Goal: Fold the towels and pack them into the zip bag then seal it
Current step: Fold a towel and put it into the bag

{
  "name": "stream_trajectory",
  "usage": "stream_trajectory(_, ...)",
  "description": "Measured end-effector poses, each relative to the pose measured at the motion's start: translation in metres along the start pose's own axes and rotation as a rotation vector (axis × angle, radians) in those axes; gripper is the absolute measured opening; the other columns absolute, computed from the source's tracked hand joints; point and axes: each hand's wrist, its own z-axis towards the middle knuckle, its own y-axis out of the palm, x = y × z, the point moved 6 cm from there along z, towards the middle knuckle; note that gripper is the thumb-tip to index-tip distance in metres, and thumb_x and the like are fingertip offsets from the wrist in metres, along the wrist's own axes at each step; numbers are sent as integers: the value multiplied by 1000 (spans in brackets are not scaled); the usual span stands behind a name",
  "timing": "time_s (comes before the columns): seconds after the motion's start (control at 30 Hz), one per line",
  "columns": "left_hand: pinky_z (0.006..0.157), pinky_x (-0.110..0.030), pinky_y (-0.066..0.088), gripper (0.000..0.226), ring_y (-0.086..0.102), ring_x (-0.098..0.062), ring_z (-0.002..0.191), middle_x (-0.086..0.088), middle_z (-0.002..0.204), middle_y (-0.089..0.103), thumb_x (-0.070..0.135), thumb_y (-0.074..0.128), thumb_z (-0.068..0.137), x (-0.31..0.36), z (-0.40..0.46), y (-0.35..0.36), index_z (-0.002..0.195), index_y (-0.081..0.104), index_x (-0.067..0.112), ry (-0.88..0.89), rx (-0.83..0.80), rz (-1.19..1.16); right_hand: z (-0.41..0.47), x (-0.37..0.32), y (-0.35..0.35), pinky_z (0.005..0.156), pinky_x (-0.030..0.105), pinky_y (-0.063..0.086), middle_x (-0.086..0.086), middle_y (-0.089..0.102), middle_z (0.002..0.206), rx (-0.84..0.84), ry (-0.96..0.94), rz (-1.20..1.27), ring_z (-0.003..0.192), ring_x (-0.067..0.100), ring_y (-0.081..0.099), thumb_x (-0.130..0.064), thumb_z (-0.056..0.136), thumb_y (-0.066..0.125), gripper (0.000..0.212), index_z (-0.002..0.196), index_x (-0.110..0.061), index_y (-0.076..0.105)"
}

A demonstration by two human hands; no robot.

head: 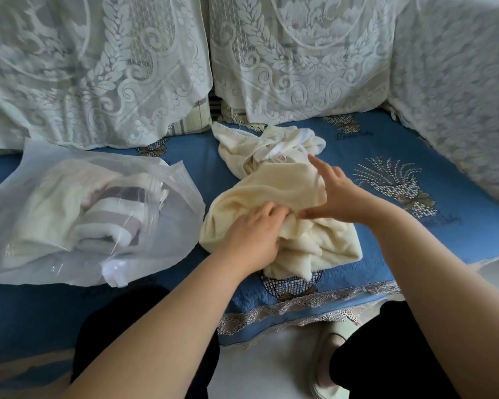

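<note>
A crumpled cream towel [283, 194] lies in the middle of the blue sofa seat. My left hand [254, 231] grips a bunch of its cloth at the near left side, fingers curled into the folds. My right hand [334, 194] rests on the towel's right edge, thumb tucked under the cloth and index finger stretched out. Behind it lies another cream towel [242, 148] in a loose heap. To the left, a clear zip bag [167, 180] lies with its mouth open toward the towels; it holds a folded cream towel [41, 214] and a folded striped towel [116, 220].
Lace-covered cushions [300, 59] line the back of the sofa, and a lace-covered armrest [458, 96] rises at the right. The blue seat cover [386, 180] shows bare to the right of the towels. My dark-clothed knees and a shoe [326, 367] are below the seat's front edge.
</note>
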Motion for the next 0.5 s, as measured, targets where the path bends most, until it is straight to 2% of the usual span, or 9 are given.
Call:
stream_trajectory(0.07,83,-38,45,52,54,-25,111,1,128,53,10,52,84,7,3,-1,130,35,30,9,37,-29,-3,-2,7,101,50,34,2,20,149,22,-12,-190,133,32,27,-46,62,83,121,148,-43,-3)
stream_trajectory(0.1,81,-39,47,53,55,-25,109,2,127,56,7,47,84,8,3,-2,129,37,33,-4,23,-67,-4,-3,8,99,50,35,3,22,148,43,-17,-242,131,33,27,-40,66,81,113,148,-39,3)
stream_trajectory(0.17,82,-41,48,46,55,-22,104,4,121,59,8,40,83,9,2,-1,116,47,38,-18,-77,-183,-2,-9,1,98,48,36,7,33,140,159,-54,-239,126,34,34,-27,74,73,80,142,-24,30)
stream_trajectory(0.23,78,-41,48,38,55,-19,93,6,105,62,13,35,81,11,-3,2,95,55,43,-15,-202,-281,-4,-16,-21,94,42,36,10,48,122,418,-108,-96,114,32,44,-14,76,64,45,119,-11,51)
stream_trajectory(0.3,71,-36,46,33,54,-16,85,8,92,60,16,34,82,10,-10,1,87,56,40,-37,-297,-326,-15,-22,-48,85,42,39,15,54,106,753,-196,38,99,34,50,-4,72,58,27,99,-3,55)
stream_trajectory(0.37,69,-35,45,24,55,-17,83,4,89,61,21,38,84,5,-14,-3,91,60,25,-72,-327,-343,-27,-27,-62,80,40,37,17,55,105,976,-238,-19,94,34,50,0,71,54,18,89,-2,53)
stream_trajectory(0.4,70,-36,46,22,57,-18,83,2,88,63,26,41,83,2,-15,-6,92,60,20,-83,-321,-325,-26,-27,-63,81,37,34,16,54,109,938,-202,-112,96,34,49,0,72,53,16,87,-5,52)
stream_trajectory(0.43,69,-36,47,23,58,-18,81,3,86,65,33,45,82,-1,-16,-8,91,61,19,-89,-322,-292,-18,-22,-59,83,36,34,14,53,113,769,-141,-208,98,33,48,-2,76,53,13,87,-9,52)
stream_trajectory(0.5,60,-31,46,24,58,-10,71,11,72,64,47,56,80,-8,-17,-7,76,62,24,-95,-368,-220,-6,-7,-27,83,35,40,10,53,114,75,52,-471,93,28,51,-25,86,58,11,93,-16,57)
